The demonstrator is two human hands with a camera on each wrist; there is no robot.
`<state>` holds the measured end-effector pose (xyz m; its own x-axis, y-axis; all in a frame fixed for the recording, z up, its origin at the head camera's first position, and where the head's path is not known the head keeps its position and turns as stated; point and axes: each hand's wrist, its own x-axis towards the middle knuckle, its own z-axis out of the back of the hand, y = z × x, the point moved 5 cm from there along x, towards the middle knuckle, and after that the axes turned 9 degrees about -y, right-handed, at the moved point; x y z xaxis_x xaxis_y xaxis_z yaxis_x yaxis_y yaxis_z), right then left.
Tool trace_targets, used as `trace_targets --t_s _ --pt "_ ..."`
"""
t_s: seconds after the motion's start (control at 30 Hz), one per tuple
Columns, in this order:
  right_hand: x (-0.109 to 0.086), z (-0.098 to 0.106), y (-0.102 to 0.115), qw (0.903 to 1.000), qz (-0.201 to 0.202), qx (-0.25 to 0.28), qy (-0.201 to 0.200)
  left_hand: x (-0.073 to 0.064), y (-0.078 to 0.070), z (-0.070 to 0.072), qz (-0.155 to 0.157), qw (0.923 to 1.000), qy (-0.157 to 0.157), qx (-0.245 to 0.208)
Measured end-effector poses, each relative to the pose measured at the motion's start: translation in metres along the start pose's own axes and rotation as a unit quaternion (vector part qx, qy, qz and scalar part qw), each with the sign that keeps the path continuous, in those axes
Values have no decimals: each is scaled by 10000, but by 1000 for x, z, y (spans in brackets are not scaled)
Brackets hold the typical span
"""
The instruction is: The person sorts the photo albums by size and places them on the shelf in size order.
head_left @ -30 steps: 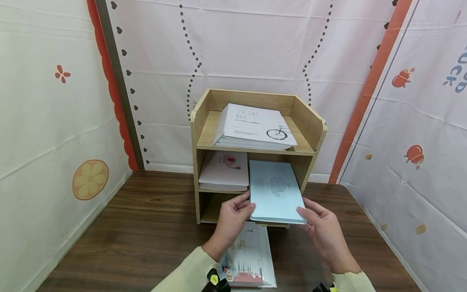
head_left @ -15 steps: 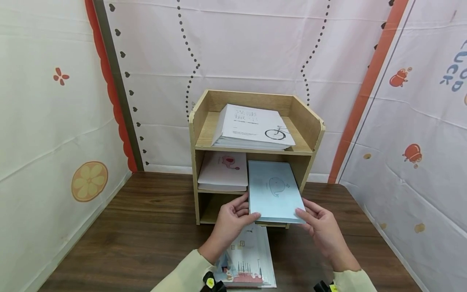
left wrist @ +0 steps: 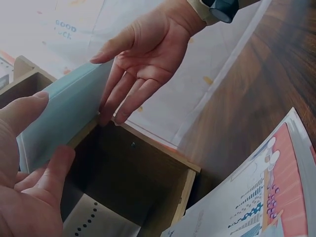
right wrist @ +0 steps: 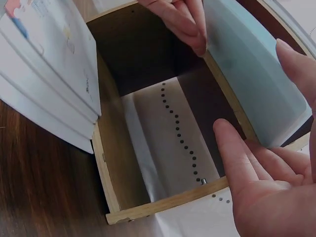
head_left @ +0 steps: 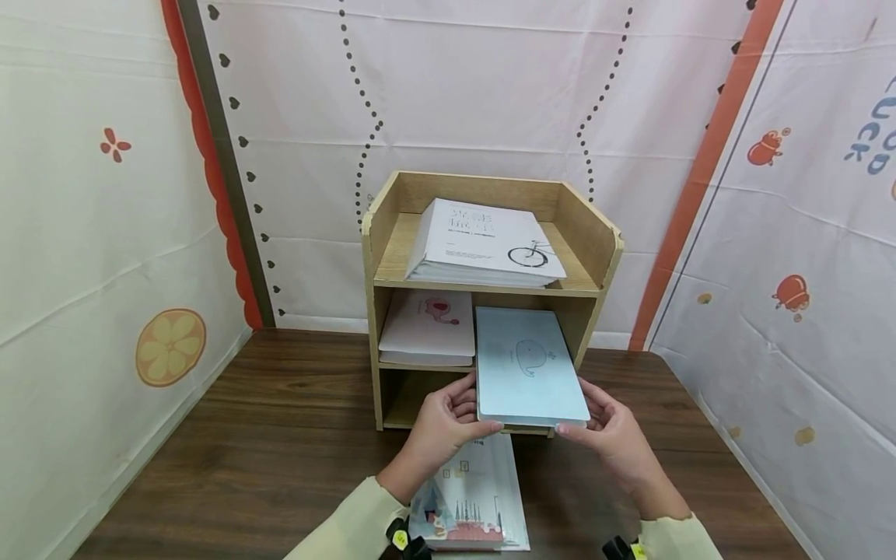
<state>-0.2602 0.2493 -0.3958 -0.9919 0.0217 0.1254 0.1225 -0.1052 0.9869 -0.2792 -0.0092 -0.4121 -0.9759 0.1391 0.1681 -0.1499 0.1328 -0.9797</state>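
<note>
A light blue notebook (head_left: 530,365) with a whale drawing lies on the right of the middle shelf, its front end jutting out past the shelf edge. My left hand (head_left: 439,420) holds its left front corner, thumb on the front edge and fingers by the left side. Opposite, my right hand (head_left: 619,443) holds the right front corner, its thumb against the front edge and its fingers along the right side. In the right wrist view the light blue notebook (right wrist: 252,64) rests just above the wooden shelf board (right wrist: 229,94).
The wooden desk shelf (head_left: 369,311) stands on a dark wood table (head_left: 280,467). A pink-printed notebook stack (head_left: 430,327) fills the middle shelf's left side. Thick white books (head_left: 486,241) lie on top. Illustrated books (head_left: 469,498) lie in front, near my left forearm. Printed cloth hangs around.
Both thumbs have slid from the notebook's top cover down to its front edge. The notebook has barely moved.
</note>
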Motion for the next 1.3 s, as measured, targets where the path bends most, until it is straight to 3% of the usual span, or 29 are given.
trace_targets --t_s 0.67,1.3 --pt "2 1 -4 9993 -28 -138 -356 1 -2 0 -215 9997 -48 59" --pt "6 3 -8 9993 29 -175 -339 4 -1 1 -404 9984 -184 352"
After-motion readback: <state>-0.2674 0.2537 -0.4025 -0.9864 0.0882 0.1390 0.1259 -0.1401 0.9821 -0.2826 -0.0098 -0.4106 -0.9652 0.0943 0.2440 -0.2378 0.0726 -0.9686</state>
